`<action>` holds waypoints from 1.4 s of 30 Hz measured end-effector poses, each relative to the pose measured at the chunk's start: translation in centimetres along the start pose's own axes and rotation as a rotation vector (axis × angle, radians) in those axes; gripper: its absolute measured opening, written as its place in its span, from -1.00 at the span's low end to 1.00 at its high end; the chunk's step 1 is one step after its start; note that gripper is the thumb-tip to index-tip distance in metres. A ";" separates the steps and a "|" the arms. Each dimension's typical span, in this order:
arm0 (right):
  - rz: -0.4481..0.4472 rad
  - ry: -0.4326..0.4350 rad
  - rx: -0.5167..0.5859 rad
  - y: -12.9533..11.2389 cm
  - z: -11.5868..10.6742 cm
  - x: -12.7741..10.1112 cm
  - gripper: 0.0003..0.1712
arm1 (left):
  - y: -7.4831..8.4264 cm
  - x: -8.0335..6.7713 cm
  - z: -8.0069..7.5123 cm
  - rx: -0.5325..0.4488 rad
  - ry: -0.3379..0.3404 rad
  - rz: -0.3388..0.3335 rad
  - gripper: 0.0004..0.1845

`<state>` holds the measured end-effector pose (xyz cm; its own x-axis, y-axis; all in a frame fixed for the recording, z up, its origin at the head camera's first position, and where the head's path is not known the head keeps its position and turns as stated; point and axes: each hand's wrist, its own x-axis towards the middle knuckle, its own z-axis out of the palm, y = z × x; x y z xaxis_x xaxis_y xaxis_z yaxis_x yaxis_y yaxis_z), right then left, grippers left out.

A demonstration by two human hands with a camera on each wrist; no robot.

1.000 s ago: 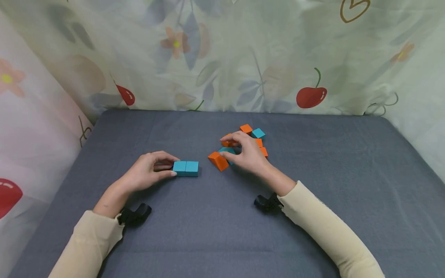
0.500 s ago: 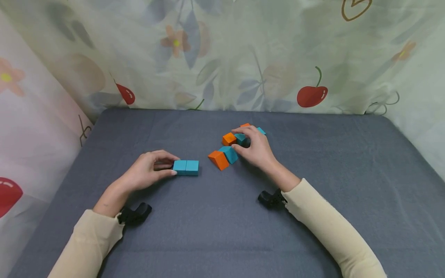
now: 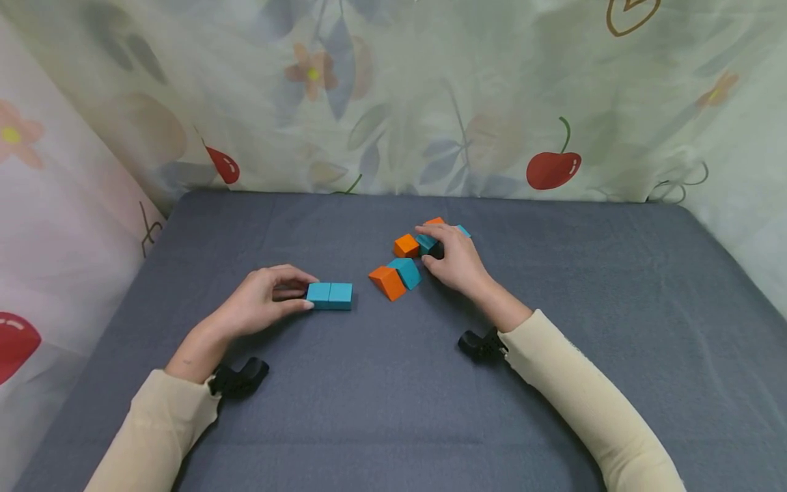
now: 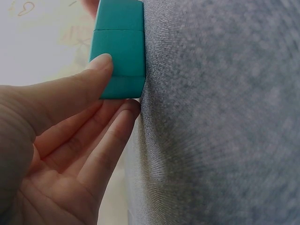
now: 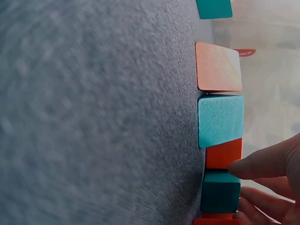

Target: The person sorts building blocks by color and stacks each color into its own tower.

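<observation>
The left hand (image 3: 261,301) pinches the left end of the teal pair (image 3: 329,296), whose long axis runs left–right on the desk (image 3: 393,410). The right hand (image 3: 455,260) grips a teal block (image 3: 425,243) in the cluster further right and farther back – well apart.

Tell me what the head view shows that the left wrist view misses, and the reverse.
Only the head view shows the right hand on a teal block in the cluster, beside an orange block, plus the cherry curtain. Only the left wrist view shows the left palm and a fingertip pressed against the block's end face. Both show the left hand holding the teal block pair on the grey cloth.
</observation>
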<state>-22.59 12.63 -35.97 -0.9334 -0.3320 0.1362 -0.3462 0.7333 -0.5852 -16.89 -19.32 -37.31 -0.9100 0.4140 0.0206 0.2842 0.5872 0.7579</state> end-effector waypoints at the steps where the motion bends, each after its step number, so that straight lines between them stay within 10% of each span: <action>1: 0.006 -0.005 -0.012 0.0 0.0 0.1 -0.45 | 0.0 0.0 0.0 0.000 0.000 0.000 -0.64; 42: 0.037 0.104 0.118 0.2 -0.5 -0.3 -0.58 | -0.2 0.0 0.1 -0.001 0.002 -0.003 -0.64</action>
<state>-22.42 13.19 -35.69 -0.9520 -0.2388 0.1914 -0.3040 0.6672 -0.6800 -16.95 -19.35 -37.48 -0.9117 0.4105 0.0193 0.2809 0.5882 0.7584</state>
